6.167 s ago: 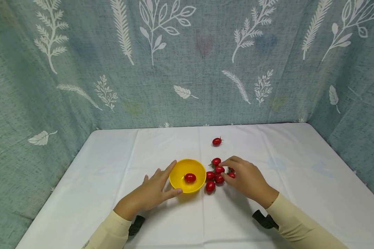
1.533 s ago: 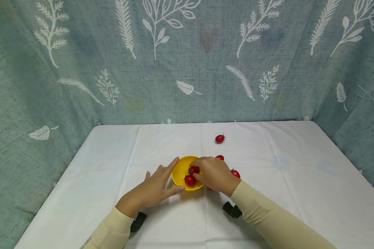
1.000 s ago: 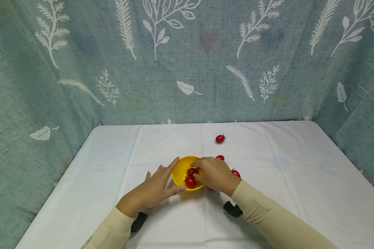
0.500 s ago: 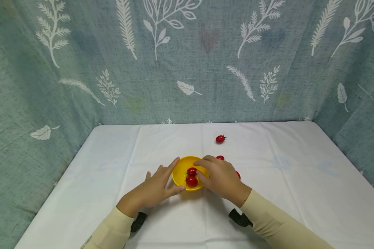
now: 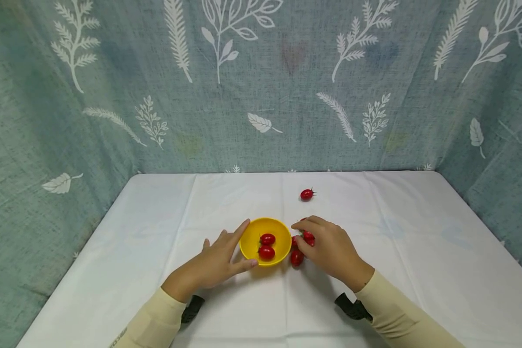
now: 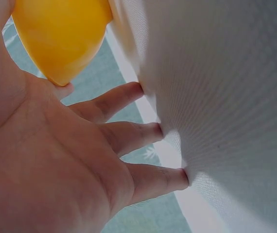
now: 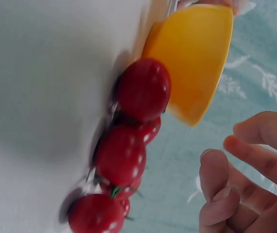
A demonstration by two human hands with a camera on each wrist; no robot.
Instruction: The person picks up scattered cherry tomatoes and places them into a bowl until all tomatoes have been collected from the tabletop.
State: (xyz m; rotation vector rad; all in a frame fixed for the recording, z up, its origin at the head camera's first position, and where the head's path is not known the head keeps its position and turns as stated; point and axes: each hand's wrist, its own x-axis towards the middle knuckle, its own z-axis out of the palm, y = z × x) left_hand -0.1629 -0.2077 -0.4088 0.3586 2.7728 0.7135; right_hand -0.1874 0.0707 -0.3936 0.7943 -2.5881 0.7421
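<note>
In the head view a yellow bowl (image 5: 248, 256) holds two red cherry tomatoes (image 5: 267, 252). My left hand (image 5: 210, 268) steadies the bowl, thumb and index finger touching its rim on the left side. The left wrist view shows its other fingers straight, their tips pressing the white cloth. Right of the bowl lies a cluster of several cherry tomatoes (image 5: 297, 258), partly hidden by my right hand (image 5: 330, 246). That hand hovers over the cluster, fingers slightly bent. In the right wrist view its fingers hold nothing and stand apart from the nearby tomatoes (image 7: 121, 155).
A single cherry tomato (image 5: 306, 195) with a green stem lies farther back on the white-covered table (image 5: 156, 217). Behind and on both sides of the table hangs a grey-green curtain (image 5: 261, 150) with white leaf prints.
Over these seconds the bowl goes from one tomato to two. My right hand has let go of the second and moved right, over the cluster. The left hand stays at the bowl.
</note>
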